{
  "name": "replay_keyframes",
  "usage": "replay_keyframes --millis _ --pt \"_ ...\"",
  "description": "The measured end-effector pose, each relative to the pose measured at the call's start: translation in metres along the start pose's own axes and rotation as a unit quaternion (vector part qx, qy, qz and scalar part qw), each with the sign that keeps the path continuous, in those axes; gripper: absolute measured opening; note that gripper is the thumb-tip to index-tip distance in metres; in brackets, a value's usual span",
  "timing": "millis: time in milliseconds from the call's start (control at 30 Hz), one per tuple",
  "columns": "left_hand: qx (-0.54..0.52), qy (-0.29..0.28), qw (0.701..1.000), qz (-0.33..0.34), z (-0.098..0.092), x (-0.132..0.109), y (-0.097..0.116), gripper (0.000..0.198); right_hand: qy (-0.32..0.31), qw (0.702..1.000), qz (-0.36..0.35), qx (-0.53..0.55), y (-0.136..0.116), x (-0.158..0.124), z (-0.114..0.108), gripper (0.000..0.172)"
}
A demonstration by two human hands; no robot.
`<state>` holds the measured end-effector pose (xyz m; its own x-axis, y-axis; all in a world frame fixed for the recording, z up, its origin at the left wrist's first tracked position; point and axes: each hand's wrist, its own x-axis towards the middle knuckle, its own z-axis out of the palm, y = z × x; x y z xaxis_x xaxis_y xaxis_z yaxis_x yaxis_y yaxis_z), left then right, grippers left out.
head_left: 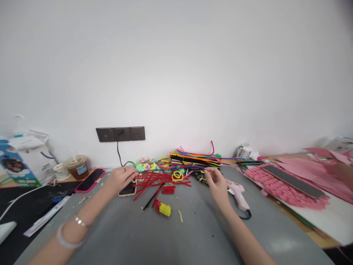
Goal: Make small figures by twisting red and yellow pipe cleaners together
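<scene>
My left hand [122,180] reaches over a phone in a pale case [128,190], fingers bent and pressed together at the left end of a pile of red pipe cleaners [149,180]. What its fingertips hold, if anything, is unclear. On the other side, my right hand [216,181] makes a pinch beside black and yellow pliers [202,180]; anything between its fingers is too small to make out. A yellow pipe cleaner coil [177,176] lies between the hands. Closer to me rests a small yellow and red wound piece [164,209], near a black pipe cleaner [150,201].
A bundle of coloured pipe cleaners [195,159] lies against the wall. A pale pink glue gun [238,195] is right of my right hand. Further right is pink braided material [278,186]. A pink-cased phone [89,180] and a lidded drink cup [77,167] stand left.
</scene>
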<state>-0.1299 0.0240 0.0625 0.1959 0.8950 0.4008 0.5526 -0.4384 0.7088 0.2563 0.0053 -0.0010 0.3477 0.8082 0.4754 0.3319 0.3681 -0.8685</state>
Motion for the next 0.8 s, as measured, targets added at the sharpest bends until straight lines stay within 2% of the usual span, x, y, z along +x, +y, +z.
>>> replay_keyframes --millis 67,167,300,433,600,800 --pt "0.144 0.018 0.988 0.059 0.008 0.028 -0.001 0.009 0.017 1.000 -0.004 -0.011 0.004 0.028 0.006 0.030" --pt "0.194 0.035 0.979 0.058 0.027 0.069 -0.008 0.015 0.043 0.998 0.004 -0.045 0.014 0.069 0.021 0.031" --pt "0.255 -0.014 0.963 0.082 0.042 0.105 -0.027 0.017 0.077 0.989 0.035 -0.121 0.033 0.101 0.032 0.029" --pt "0.310 -0.079 0.940 0.118 0.032 0.114 -0.041 0.010 0.086 0.972 0.076 -0.205 0.050 0.110 0.022 0.022" --pt "0.373 -0.114 0.907 0.160 0.017 0.111 -0.048 0.003 0.067 0.947 0.089 -0.301 0.055 0.110 0.013 0.014" --pt "0.450 -0.139 0.874 0.118 0.020 0.110 -0.058 0.025 0.020 0.908 0.083 -0.411 0.046 0.098 0.024 0.014"
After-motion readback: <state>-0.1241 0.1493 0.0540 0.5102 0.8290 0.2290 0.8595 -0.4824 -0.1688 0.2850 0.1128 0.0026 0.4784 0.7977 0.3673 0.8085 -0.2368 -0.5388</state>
